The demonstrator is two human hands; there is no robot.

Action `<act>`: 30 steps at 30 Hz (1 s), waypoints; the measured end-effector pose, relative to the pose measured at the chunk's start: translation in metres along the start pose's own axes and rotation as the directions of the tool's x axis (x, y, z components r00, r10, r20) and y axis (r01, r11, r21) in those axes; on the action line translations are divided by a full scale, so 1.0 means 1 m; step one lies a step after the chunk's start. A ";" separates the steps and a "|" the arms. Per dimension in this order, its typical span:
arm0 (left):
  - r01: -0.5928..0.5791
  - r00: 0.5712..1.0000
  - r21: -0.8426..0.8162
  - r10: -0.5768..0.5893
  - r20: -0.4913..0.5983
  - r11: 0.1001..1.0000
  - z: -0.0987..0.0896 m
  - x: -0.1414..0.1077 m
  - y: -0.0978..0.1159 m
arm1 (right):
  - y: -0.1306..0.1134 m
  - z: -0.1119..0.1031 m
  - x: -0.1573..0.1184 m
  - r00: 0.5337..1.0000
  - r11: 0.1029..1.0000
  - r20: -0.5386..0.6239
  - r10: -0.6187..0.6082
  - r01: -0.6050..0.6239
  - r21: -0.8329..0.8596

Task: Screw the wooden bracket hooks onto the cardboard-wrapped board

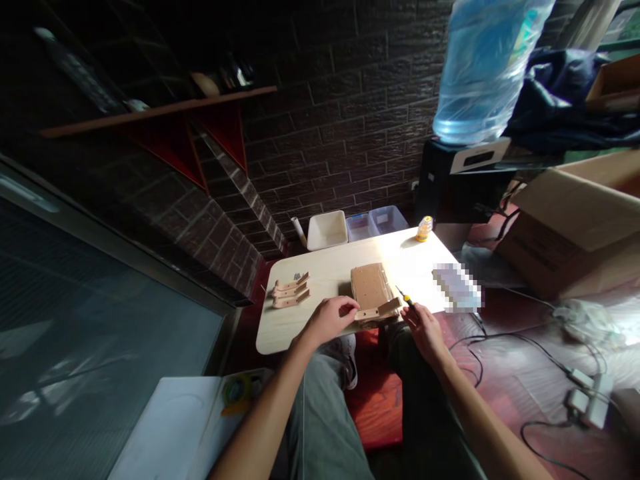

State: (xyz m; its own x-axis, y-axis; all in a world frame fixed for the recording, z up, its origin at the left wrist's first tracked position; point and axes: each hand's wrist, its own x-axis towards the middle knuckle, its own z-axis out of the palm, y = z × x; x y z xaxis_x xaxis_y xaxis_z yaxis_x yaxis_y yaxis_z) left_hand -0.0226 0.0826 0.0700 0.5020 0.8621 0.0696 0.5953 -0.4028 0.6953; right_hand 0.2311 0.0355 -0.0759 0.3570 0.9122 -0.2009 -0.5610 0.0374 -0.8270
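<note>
Near the front edge of a light wooden table (330, 269), a brown cardboard block (370, 283) lies flat. Across its near end rests a wooden bracket-like piece (377, 311) with a raised right end. My left hand (333, 319) pinches the left end of this piece. In my right hand (424, 327) is a yellow and black screwdriver (407, 300), its tip pointing up and left, just right of the block. Several similar wooden pieces (291, 291) lie on the table's left side, with small dark metal bits (297, 276) behind them.
A clear, yellow-based container (425, 229) stands at the back right of the table. A blurred-out flat object (457, 287) is at the right edge. Bins (327, 231) sit behind; cables and a power strip (595, 400) lie on the floor right.
</note>
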 end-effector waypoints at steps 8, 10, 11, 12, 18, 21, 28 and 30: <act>-0.027 1.000 0.074 0.027 0.006 0.997 0.006 0.009 0.019 | -0.006 -0.011 0.000 0.998 0.999 0.059 0.015 -0.013 -0.040; -0.009 1.000 0.078 0.009 0.002 0.997 0.005 0.010 0.018 | -0.007 -0.013 0.001 0.997 0.999 0.075 0.024 -0.021 -0.041; -0.006 1.000 0.085 0.006 0.003 0.996 0.005 0.010 0.018 | -0.008 -0.013 0.001 0.996 0.999 0.081 0.027 -0.024 -0.039; -0.006 1.000 0.097 0.006 0.005 0.995 0.005 0.011 0.017 | -0.008 -0.013 0.002 0.996 0.999 0.084 0.029 -0.026 -0.038; -0.055 0.998 0.137 0.050 0.038 0.989 0.009 0.023 0.007 | -0.012 -0.012 0.005 0.995 0.997 0.092 0.036 -0.030 -0.067; -0.048 0.998 0.110 0.044 0.044 0.993 0.013 0.028 0.000 | -0.015 -0.010 0.007 0.995 0.994 0.092 0.038 -0.028 -0.101; -0.005 1.000 0.031 0.005 0.016 1.000 0.012 0.027 -0.011 | -0.016 -0.010 0.009 0.991 0.986 0.129 0.027 -0.005 -0.165; 0.003 1.000 0.013 -0.003 0.000 1.000 0.010 0.024 -0.012 | -0.017 -0.009 0.008 0.993 0.975 0.116 -0.004 0.030 -0.219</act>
State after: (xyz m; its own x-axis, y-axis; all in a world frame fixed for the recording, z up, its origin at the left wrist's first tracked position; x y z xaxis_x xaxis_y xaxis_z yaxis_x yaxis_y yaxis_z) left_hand -0.0113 0.1048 0.0563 0.5002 0.8632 0.0675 0.6048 -0.4041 0.6862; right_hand 0.2503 0.0381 -0.0688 0.2705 0.9531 -0.1354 -0.3726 -0.0261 -0.9276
